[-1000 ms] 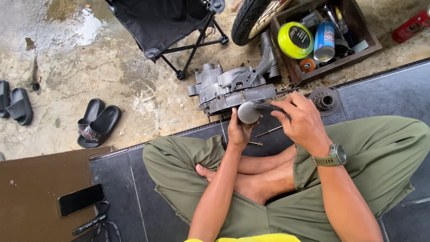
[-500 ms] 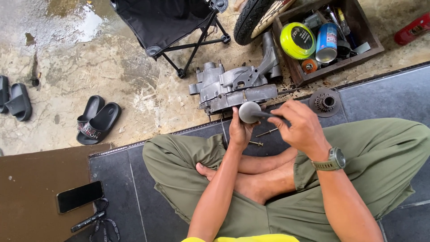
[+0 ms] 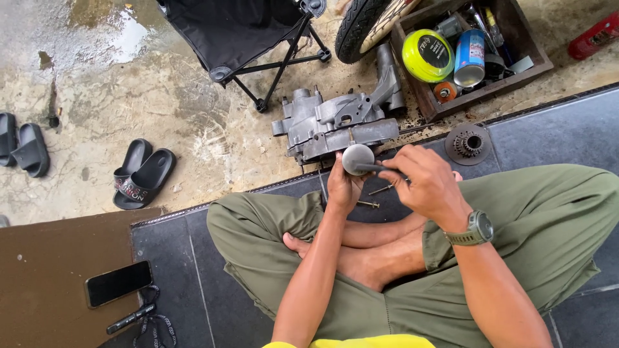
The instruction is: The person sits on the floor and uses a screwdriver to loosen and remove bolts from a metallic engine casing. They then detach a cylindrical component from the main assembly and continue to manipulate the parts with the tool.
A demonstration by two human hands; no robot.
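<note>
I sit cross-legged on dark floor tiles. My left hand (image 3: pixel 343 187) cups a round grey metal valve head (image 3: pixel 358 158) from below. The valve's thin stem runs right into my right hand (image 3: pixel 422 183), whose fingers pinch it; a watch sits on that wrist. Just beyond both hands lies a grey engine casing (image 3: pixel 335 122) on the concrete. Two small bolts (image 3: pixel 377 193) lie on the tile under my hands.
A toothed sprocket (image 3: pixel 467 143) rests right of the casing. A wooden box (image 3: pixel 509 71) holds a yellow-green tin, cans and tools. A tyre (image 3: pixel 361 26), a black folding chair (image 3: pixel 245 32), black sandals (image 3: pixel 142 174) and a phone (image 3: pixel 119 282) on a brown board surround me.
The view shifted slightly. Both hands stay on the valve, which has turned a little so its round head faces up more.
</note>
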